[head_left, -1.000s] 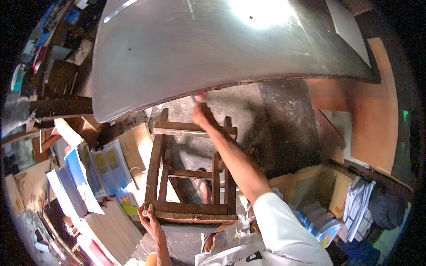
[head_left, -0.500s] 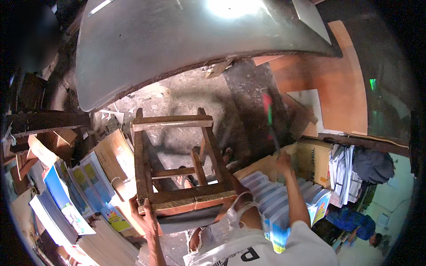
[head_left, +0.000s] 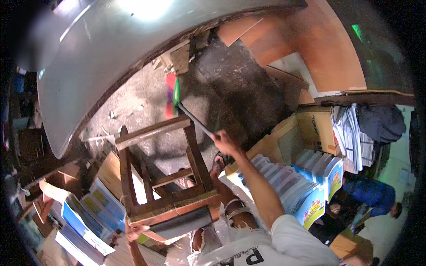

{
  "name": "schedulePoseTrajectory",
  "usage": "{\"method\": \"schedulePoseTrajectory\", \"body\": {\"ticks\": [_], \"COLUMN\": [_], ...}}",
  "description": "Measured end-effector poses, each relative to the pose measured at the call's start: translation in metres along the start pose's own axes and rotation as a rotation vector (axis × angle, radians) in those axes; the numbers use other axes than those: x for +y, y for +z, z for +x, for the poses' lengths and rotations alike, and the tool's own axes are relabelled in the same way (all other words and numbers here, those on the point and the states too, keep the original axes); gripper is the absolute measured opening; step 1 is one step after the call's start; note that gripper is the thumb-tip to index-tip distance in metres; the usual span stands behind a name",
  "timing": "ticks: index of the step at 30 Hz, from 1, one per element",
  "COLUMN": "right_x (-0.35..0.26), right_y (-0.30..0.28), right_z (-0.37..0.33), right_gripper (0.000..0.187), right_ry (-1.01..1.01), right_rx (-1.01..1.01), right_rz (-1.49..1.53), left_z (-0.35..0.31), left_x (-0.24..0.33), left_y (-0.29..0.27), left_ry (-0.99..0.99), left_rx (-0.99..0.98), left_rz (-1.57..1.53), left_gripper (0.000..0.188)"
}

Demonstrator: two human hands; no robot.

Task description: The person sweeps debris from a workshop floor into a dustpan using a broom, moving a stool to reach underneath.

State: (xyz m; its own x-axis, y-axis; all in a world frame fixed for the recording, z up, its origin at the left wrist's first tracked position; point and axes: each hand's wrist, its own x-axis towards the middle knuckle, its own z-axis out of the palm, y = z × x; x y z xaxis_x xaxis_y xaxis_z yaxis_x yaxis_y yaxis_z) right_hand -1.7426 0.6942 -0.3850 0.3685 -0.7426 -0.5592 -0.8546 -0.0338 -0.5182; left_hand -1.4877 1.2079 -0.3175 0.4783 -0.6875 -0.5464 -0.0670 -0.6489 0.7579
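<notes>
My right hand (head_left: 225, 142) is closed round the grey handle of a broom (head_left: 195, 119). The broom's head, red, green and purple, is over the concrete floor just past the stool, close to the table's edge. A tilted wooden stool (head_left: 155, 181) stands in front of my legs, its dark padded seat toward me and its open leg frame facing away. My left hand (head_left: 133, 231) grips the stool's near left corner; some of its fingers are hidden by the wood.
A large grey tabletop (head_left: 111, 48) curves across the far side. Stacks of booklets (head_left: 284, 190) line my right, beside a cardboard box (head_left: 314, 126). More booklets (head_left: 84, 221) stand at my left. Brown boards (head_left: 319, 48) lie at far right. Another person (head_left: 368, 195) is at lower right.
My right hand has swung the broom leftward across the floor, toward the stool's far end. The stool has tilted and shifted left with my left hand still on it. My view has turned.
</notes>
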Motion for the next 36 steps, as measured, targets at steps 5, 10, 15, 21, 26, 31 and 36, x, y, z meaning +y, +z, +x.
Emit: {"method": "schedulePoseTrajectory", "body": {"ticks": [5,10,15,21,26,31,36], "right_x": [0.040,0.038,0.102,0.121,0.119,0.110,0.116], "right_y": [-0.056,-0.119,-0.183,-0.214,-0.276,-0.290,-0.277], "right_z": [-0.109,-0.160,-0.129,-0.190,-0.270,-0.299,-0.318], "right_gripper": [0.032,0.031,0.038,0.034,0.030,0.034,0.031], "right_ry": [-0.004,0.020,0.339,0.300,0.411,0.367,0.415], "right_rx": [0.032,0.296,0.110,0.831,0.966,0.959,0.933], "right_rz": [0.166,0.159,0.696,0.392,0.421,0.426,0.438], "left_z": [0.039,0.057,0.083,0.101,0.120,0.181,0.255], "left_x": [0.202,0.228,0.257,0.434,0.495,0.507,0.524], "left_y": [0.081,0.136,0.210,0.269,0.318,0.367,0.454], "left_ry": [-0.114,0.166,0.156,0.171,0.359,0.590,0.562], "left_rx": [-0.151,-0.245,-0.279,-0.281,-0.414,-0.509,-0.597], "left_rz": [-0.289,-0.073,-0.131,0.306,0.347,0.529,0.267], "left_gripper": [0.089,0.072,0.050,0.058,0.055,0.057,0.072]}}
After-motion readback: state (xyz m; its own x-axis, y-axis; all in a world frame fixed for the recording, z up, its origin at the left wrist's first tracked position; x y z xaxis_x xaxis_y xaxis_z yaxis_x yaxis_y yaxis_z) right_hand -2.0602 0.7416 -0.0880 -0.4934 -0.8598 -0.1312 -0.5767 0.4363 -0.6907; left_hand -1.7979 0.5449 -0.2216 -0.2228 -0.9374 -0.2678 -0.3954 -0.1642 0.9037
